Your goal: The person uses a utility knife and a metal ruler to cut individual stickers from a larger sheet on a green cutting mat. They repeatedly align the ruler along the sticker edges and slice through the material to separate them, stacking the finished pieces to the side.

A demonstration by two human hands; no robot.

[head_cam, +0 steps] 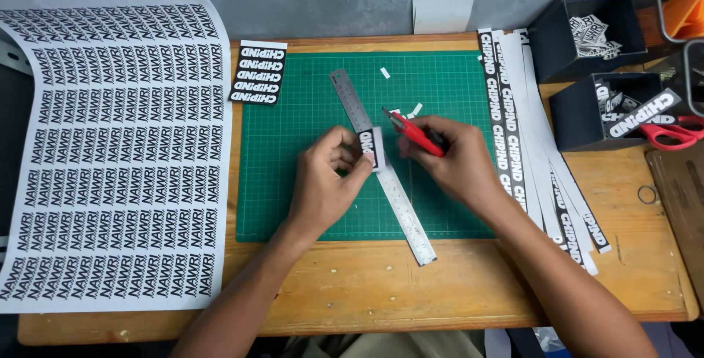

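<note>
- Head view: the left hand (326,182) pinches a small black-and-white sticker piece (371,148) between thumb and fingers, over the green mat (308,109).
- The right hand (455,160), at 3 o'clock from the piece, is closed around a red knife (412,132).
- A metal ruler (396,197) lies slanted under both hands.

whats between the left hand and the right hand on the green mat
In the head view, a small black-and-white label piece pinched by the left hand, lying over the steel ruler. The right hand holds a red cutter.
</note>
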